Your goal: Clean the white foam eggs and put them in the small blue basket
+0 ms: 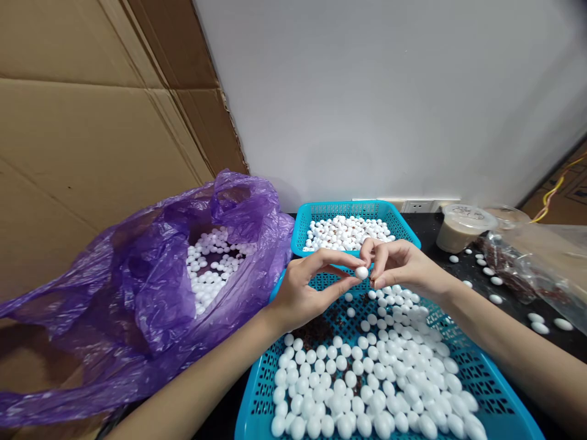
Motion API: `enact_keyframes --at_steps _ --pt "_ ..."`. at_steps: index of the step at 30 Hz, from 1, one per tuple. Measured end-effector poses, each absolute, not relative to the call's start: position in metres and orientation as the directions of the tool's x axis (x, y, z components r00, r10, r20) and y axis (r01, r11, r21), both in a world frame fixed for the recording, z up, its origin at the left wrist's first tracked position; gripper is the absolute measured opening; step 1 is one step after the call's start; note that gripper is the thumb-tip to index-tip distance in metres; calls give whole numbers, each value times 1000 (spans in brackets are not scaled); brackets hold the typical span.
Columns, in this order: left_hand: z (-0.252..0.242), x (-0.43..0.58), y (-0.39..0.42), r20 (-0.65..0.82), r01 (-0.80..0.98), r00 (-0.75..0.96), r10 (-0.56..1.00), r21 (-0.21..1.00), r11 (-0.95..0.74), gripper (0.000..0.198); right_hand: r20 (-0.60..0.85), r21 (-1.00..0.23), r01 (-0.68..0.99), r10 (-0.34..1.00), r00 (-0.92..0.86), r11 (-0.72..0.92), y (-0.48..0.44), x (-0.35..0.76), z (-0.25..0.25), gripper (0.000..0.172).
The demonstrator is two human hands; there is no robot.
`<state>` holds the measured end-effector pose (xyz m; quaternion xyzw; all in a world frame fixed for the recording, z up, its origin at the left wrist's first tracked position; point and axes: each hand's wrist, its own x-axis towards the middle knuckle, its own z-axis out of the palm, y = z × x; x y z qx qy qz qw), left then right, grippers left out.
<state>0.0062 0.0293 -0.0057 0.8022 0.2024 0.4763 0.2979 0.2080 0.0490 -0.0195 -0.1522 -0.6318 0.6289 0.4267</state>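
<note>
Between the thumb and index finger of my left hand (pixel 306 288) is a small white ball (pixel 362 272), smooth and slightly oval. My right hand (pixel 400 266) is close beside it, thumb and fingers pinched together; whatever they may hold is too small to make out. Both hands are raised over the near blue-green basket (pixel 498 382), where many similar white balls (pixel 339 386) lie loose. Small dark reddish-brown bits (pixel 315 332) lie in a clump among them, partly beneath my left hand.
Behind stands another blue-green basket (pixel 300 235) of white balls with brown specks. At left, a purple plastic bag (pixel 160 287) holds more balls. A lidded plastic cup (pixel 454 231), a clear bag of brown bits (pixel 509 266) and stray balls are on the black table (pixel 428 229).
</note>
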Motion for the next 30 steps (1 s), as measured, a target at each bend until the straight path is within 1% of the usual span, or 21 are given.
enact_keyframes --at_steps 6,16,23,30 --pt "-5 6 28 625 58 457 634 690 -722 21 302 -942 -303 758 -578 143 47 207 -16 13" --pt "-7 5 30 623 62 441 646 697 -715 17 242 -942 -333 760 -604 35 46 205 -17 12" --pt "-6 5 31 633 128 417 653 670 -731 14 139 -946 -319 805 -577 -65 48 202 -17 19" --pt "-7 6 31 635 145 417 651 660 -737 11 128 -951 -303 817 -563 -60 50 203 -20 23"
